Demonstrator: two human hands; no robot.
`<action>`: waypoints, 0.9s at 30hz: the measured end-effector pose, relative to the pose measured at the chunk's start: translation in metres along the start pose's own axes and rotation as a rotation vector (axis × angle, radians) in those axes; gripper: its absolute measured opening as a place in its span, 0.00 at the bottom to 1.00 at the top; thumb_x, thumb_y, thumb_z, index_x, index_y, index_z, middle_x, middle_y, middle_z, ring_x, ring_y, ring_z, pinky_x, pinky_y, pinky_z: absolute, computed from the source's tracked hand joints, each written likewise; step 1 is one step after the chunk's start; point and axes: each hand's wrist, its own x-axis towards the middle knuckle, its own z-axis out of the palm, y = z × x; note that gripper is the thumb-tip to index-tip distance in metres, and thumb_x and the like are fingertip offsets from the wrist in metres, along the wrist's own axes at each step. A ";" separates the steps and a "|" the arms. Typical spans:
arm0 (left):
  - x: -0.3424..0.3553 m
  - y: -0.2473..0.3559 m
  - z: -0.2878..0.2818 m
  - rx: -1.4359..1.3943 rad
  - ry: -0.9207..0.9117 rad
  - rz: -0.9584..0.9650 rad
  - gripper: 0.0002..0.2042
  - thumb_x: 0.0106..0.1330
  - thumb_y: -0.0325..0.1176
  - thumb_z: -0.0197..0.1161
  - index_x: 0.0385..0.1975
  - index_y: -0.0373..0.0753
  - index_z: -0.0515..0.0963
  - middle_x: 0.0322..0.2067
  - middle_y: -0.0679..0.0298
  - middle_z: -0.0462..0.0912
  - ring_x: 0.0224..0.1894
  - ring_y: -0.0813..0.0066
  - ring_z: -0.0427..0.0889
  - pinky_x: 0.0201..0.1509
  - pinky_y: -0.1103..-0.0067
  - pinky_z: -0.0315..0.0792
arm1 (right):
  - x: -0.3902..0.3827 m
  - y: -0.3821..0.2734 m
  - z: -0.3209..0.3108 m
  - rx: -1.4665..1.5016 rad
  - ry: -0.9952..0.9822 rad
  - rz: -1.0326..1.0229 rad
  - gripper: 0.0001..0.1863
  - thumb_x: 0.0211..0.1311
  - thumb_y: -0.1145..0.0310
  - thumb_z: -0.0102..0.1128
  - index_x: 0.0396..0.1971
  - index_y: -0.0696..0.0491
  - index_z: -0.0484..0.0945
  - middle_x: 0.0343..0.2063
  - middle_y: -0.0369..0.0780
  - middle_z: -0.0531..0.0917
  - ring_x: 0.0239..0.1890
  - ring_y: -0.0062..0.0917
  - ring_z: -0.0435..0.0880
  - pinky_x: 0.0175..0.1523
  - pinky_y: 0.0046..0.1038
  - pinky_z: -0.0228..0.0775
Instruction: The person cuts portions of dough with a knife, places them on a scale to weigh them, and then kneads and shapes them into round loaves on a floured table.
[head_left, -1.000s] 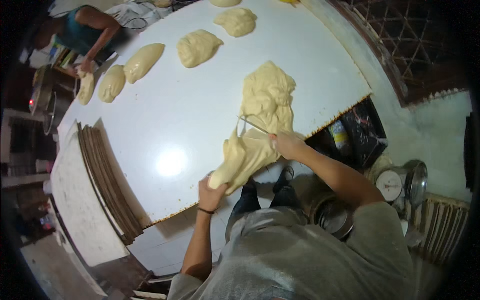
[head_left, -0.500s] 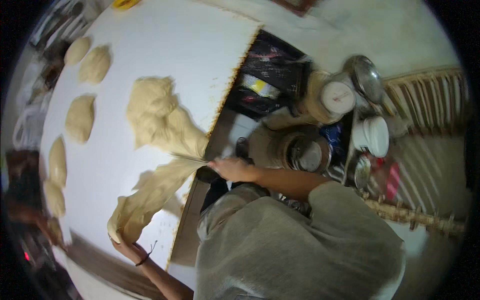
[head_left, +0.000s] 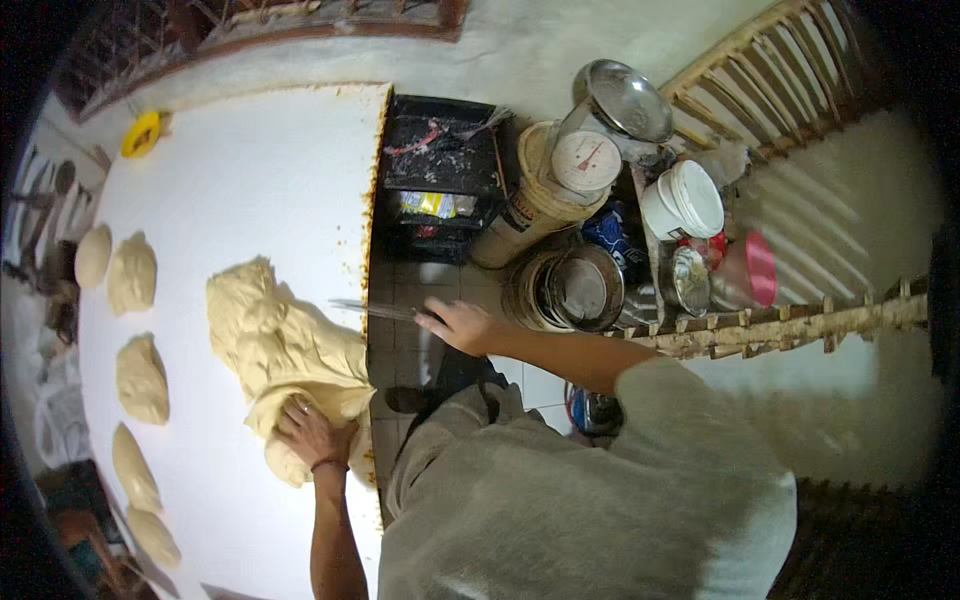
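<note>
A large, soft mass of pale dough (head_left: 265, 325) spreads across the white table (head_left: 270, 180), reaching to its right edge. My left hand (head_left: 315, 432) presses into a folded piece of dough (head_left: 287, 465) at the near end of that mass, fingers curled into it. Whether this piece is joined to the rest, I cannot tell. My right hand (head_left: 460, 326) is closed round the handle end of a knife (head_left: 375, 309). Its thin blade, blurred, points left over the table edge, above and apart from the dough.
Several smaller dough pieces (head_left: 142, 380) lie along the table's left side. A yellow object (head_left: 141, 134) rests at the far left corner. Right of the table stand black crates (head_left: 440, 160), a dial scale (head_left: 585, 162) with a metal pan (head_left: 628, 100), a round pot (head_left: 585, 290) and a white bucket (head_left: 685, 200).
My left hand has brought the stretched dough flap back against the large mass. The knife has come away from the dough, in my right hand. The whole view has turned.
</note>
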 end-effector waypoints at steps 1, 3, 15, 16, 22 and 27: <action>0.008 -0.010 0.015 -0.047 -0.007 0.034 0.58 0.42 0.66 0.75 0.70 0.34 0.60 0.68 0.47 0.63 0.73 0.52 0.59 0.73 0.50 0.50 | 0.041 0.009 0.018 0.022 0.132 0.051 0.28 0.77 0.43 0.40 0.52 0.56 0.69 0.41 0.55 0.82 0.47 0.54 0.82 0.52 0.53 0.71; 0.008 -0.031 0.012 -0.182 0.138 0.085 0.49 0.44 0.59 0.77 0.65 0.37 0.68 0.60 0.46 0.76 0.65 0.54 0.72 0.69 0.56 0.62 | 0.105 -0.023 0.012 0.015 0.188 0.063 0.26 0.78 0.46 0.40 0.51 0.56 0.69 0.42 0.54 0.82 0.45 0.53 0.83 0.52 0.54 0.72; -0.123 -0.065 -0.122 -1.744 0.105 -0.306 0.26 0.69 0.47 0.54 0.60 0.33 0.73 0.62 0.47 0.73 0.65 0.55 0.70 0.70 0.61 0.65 | 0.116 -0.110 0.019 0.187 -0.044 -0.300 0.22 0.64 0.65 0.59 0.57 0.54 0.71 0.63 0.53 0.67 0.66 0.48 0.67 0.64 0.50 0.68; -0.115 -0.047 -0.134 -1.755 0.123 -0.300 0.26 0.69 0.47 0.54 0.60 0.33 0.72 0.62 0.47 0.73 0.65 0.55 0.70 0.70 0.61 0.65 | 0.094 -0.124 0.012 0.170 -0.158 -0.291 0.21 0.63 0.67 0.63 0.55 0.53 0.75 0.60 0.51 0.72 0.61 0.40 0.75 0.60 0.42 0.74; -0.062 0.071 -0.208 -1.823 0.240 -0.296 0.27 0.69 0.46 0.55 0.61 0.33 0.72 0.63 0.48 0.72 0.67 0.56 0.69 0.71 0.60 0.64 | 0.065 -0.140 -0.033 0.847 -0.346 -0.535 0.21 0.61 0.67 0.65 0.55 0.54 0.76 0.59 0.49 0.74 0.59 0.38 0.77 0.59 0.40 0.75; 0.017 0.170 -0.239 -1.787 0.312 -0.040 0.25 0.71 0.38 0.53 0.65 0.31 0.67 0.61 0.50 0.74 0.59 0.61 0.73 0.60 0.66 0.70 | 0.062 -0.070 -0.144 1.071 -0.224 -0.573 0.22 0.60 0.66 0.67 0.54 0.54 0.77 0.57 0.48 0.76 0.57 0.36 0.78 0.58 0.38 0.76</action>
